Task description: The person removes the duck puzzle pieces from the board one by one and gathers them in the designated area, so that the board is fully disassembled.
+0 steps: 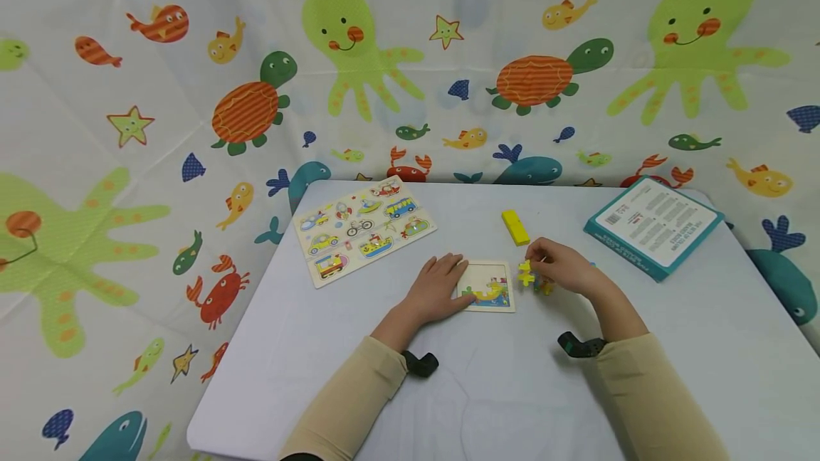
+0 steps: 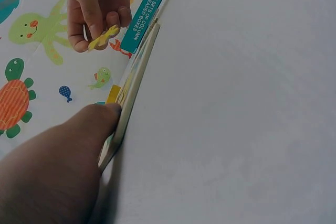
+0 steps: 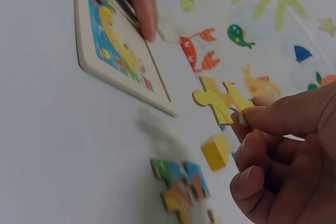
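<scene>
In the head view my left hand (image 1: 438, 289) lies at the left side of a small wooden jigsaw board (image 1: 487, 308), its fingers straight and its thumb resting on the picture. The board's lower part holds fitted yellow, green and blue pieces; its upper part shows bare wood. My right hand (image 1: 564, 267) pinches a yellow puzzle piece (image 3: 215, 100) between thumb and fingertips, raised off the table to the right of the board. Below that hand, several loose puzzle pieces (image 3: 181, 190) in green, blue, orange and yellow lie on the table, partly hidden in the head view.
A yellow block (image 1: 515, 227) lies behind the right hand. A wooden vehicle puzzle board (image 1: 365, 230) sits at the back left, and a teal-edged box (image 1: 653, 226) at the back right. Behind the white table (image 1: 307, 390) hangs a sea-animal cloth (image 1: 410, 34).
</scene>
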`<state>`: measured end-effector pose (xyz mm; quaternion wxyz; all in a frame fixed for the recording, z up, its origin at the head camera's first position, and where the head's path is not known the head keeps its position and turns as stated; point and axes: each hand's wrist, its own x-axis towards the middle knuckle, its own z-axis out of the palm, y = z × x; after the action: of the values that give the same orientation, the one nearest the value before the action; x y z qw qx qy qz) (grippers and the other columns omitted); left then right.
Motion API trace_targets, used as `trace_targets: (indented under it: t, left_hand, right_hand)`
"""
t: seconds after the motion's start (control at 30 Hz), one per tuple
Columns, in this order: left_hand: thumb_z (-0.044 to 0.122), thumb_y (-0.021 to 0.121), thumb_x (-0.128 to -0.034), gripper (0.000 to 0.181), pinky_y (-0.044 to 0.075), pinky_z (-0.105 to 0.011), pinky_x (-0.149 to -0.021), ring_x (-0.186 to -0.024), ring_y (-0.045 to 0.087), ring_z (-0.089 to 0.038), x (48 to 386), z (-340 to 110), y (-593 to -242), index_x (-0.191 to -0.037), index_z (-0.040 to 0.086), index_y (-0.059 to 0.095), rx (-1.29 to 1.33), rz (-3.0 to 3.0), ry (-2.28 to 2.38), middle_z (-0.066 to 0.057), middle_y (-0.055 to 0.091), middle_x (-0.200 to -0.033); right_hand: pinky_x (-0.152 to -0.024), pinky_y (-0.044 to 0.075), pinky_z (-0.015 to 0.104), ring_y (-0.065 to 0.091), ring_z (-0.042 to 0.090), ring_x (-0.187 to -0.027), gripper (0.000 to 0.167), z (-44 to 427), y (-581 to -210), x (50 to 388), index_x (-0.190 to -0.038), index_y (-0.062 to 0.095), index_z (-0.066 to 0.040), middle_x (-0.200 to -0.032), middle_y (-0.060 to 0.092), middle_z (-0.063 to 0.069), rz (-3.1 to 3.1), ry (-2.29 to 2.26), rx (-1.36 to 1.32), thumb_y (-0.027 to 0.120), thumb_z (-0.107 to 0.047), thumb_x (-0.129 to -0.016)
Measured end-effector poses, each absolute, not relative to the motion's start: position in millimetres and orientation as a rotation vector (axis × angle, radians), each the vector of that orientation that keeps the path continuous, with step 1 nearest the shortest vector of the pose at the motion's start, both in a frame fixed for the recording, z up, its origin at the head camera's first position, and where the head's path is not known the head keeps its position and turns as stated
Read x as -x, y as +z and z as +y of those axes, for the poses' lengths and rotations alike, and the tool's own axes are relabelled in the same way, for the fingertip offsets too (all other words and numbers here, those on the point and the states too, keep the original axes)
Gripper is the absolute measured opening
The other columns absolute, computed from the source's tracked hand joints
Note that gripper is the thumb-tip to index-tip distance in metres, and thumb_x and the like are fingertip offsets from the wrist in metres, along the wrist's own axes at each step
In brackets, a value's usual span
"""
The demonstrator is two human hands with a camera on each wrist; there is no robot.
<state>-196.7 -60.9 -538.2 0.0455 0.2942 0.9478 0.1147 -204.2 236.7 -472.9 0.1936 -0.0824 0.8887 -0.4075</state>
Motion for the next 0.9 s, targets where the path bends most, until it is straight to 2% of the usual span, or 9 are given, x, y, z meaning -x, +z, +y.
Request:
trace_targets:
  t: [0.3,0.57,0.9]
  left_hand:
    - [0.066,0.045,-0.0948,0.08,0.015,-0.043,-0.125,-0.153,0.02,-0.02,196.7,-61.4,-538.0,-0.157,0.019,0.028,-0.893,2.891,0.346,0.0,0.027,-0.163]
    - [0.067,0.044,-0.0948,0.08,0.014,-0.043,-0.125,-0.153,0.019,-0.019,198.1,-61.4,-539.6,-0.158,0.02,0.027,-0.889,2.889,0.337,0.0,0.026,-0.163]
    - [0.068,0.043,-0.0947,0.08,0.015,-0.043,-0.125,-0.153,0.02,-0.019,198.5,-60.9,-540.3,-0.157,0.02,0.028,-0.884,2.892,0.347,0.001,0.027,-0.163]
  right_hand:
    - [-0.063,0.046,0.031,0.052,0.024,-0.078,0.022,274.8,-472.0,197.3,-0.119,0.052,-0.004,-0.103,0.054,0.015,2.513,-1.139,0.202,0.054,-0.016,-0.102]
    - [-0.061,0.043,0.029,0.051,0.022,-0.074,0.021,298.6,-481.2,194.9,-0.118,0.052,-0.005,-0.098,0.052,0.013,2.493,-1.136,0.188,0.055,-0.018,-0.101]
    - [-0.064,0.045,0.027,0.051,0.022,-0.08,0.021,308.7,-492.1,191.5,-0.117,0.053,-0.004,-0.1,0.052,0.012,2.487,-1.097,0.156,0.055,-0.017,-0.1]
